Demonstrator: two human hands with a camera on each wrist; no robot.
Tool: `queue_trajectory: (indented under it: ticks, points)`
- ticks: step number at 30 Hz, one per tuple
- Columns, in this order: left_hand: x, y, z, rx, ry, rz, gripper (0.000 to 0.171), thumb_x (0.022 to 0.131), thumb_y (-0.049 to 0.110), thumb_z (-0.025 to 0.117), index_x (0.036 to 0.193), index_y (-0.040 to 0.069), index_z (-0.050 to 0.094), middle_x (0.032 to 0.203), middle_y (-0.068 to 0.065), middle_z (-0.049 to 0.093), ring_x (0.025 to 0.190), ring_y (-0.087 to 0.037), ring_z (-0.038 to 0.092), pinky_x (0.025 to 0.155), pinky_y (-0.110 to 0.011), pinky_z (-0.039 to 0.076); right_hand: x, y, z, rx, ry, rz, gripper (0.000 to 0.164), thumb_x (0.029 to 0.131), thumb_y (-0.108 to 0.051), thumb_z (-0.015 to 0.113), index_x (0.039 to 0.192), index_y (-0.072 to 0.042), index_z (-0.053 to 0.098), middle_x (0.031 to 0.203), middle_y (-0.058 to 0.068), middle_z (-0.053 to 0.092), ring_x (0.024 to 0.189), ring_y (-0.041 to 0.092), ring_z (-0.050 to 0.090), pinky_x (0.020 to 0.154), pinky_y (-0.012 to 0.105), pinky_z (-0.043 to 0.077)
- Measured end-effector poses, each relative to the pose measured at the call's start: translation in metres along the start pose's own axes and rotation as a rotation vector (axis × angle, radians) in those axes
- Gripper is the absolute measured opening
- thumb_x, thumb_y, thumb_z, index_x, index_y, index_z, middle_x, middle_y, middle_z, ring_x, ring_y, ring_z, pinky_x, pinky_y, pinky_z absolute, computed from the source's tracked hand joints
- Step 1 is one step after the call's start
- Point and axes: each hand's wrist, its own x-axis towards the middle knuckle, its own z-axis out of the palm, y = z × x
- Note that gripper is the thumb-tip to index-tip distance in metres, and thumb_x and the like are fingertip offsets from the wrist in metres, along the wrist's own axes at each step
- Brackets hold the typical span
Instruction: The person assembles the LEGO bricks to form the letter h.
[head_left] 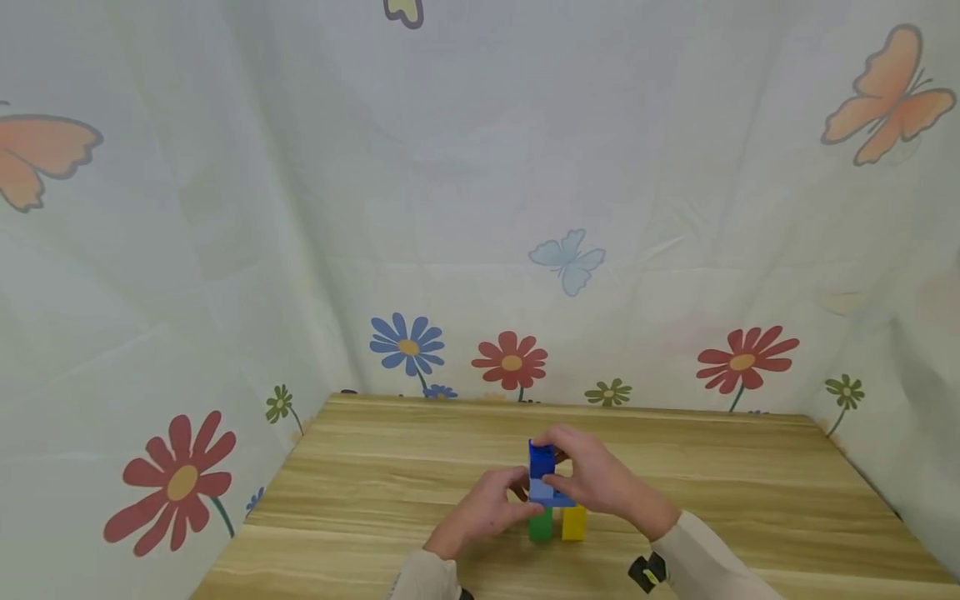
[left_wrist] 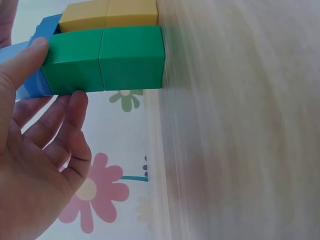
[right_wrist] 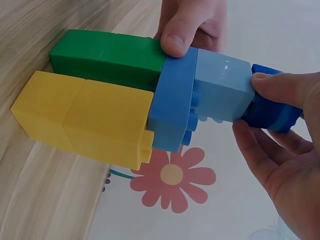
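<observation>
Two columns stand side by side on the table, one of green blocks (left_wrist: pixel 131 57) and one of yellow blocks (right_wrist: pixel 105 117). A medium blue brick (right_wrist: pixel 172 102) lies across their tops, with some yellow studs showing beside it. On its green-column side sits a light blue block (right_wrist: pixel 222 82), topped by a dark blue block (head_left: pixel 541 460). My right hand (head_left: pixel 600 479) pinches the dark blue block between thumb and fingers. My left hand (head_left: pixel 487 508) holds the stack around the medium blue brick, thumb at its joint with the green column and fingers on the opposite side.
The wood-grain table (head_left: pixel 360 500) reaches back to a pale curtain (head_left: pixel 465 167) printed with flowers and butterflies, which also hangs along both sides. A small black object (head_left: pixel 647 573) shows at the right sleeve (head_left: pixel 705 558).
</observation>
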Motion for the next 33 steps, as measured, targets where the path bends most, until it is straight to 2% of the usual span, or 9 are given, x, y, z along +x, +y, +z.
queue_trajectory:
  ticks: [12, 20, 29, 33]
  points:
    - [0.0017, -0.0037, 0.0028, 0.004, -0.002, 0.021, 0.025, 0.089, 0.037, 0.066, 0.107, 0.021, 0.063, 0.092, 0.015, 0.062, 0.082, -0.004, 0.056, 0.074, -0.023, 0.048, -0.0010, 0.0012, -0.0003, -0.005, -0.011, 0.070, 0.042, 0.081, -0.008, 0.075, 0.117, -0.010, 0.055, 0.107, -0.002, 0.058, 0.089, 0.009, 0.061, 0.079, 0.023, 0.051]
    - [0.0015, -0.0013, 0.0015, 0.001, 0.010, 0.023, 0.026, 0.089, 0.035, 0.066, 0.109, 0.019, 0.063, 0.093, 0.014, 0.062, 0.083, -0.005, 0.056, 0.073, -0.023, 0.048, 0.0006, -0.0028, 0.0009, -0.027, 0.014, 0.047, 0.039, 0.078, -0.005, 0.077, 0.111, -0.011, 0.058, 0.103, -0.003, 0.057, 0.088, 0.010, 0.061, 0.076, 0.024, 0.052]
    - [0.0027, -0.0022, 0.0026, -0.005, 0.008, 0.031, 0.027, 0.088, 0.036, 0.067, 0.109, 0.019, 0.064, 0.092, 0.014, 0.062, 0.082, -0.006, 0.056, 0.073, -0.024, 0.048, 0.0012, -0.0019, -0.0017, -0.018, -0.013, 0.084, 0.040, 0.080, -0.007, 0.076, 0.114, -0.010, 0.057, 0.106, 0.000, 0.059, 0.088, 0.015, 0.063, 0.077, 0.026, 0.052]
    - [0.0031, -0.0033, 0.0029, -0.011, 0.006, 0.012, 0.026, 0.088, 0.036, 0.067, 0.109, 0.020, 0.064, 0.091, 0.015, 0.062, 0.082, -0.006, 0.057, 0.072, -0.024, 0.048, 0.0003, -0.0022, -0.0012, -0.006, -0.005, 0.105, 0.041, 0.080, -0.007, 0.076, 0.116, -0.009, 0.057, 0.108, 0.001, 0.059, 0.088, 0.014, 0.063, 0.077, 0.026, 0.052]
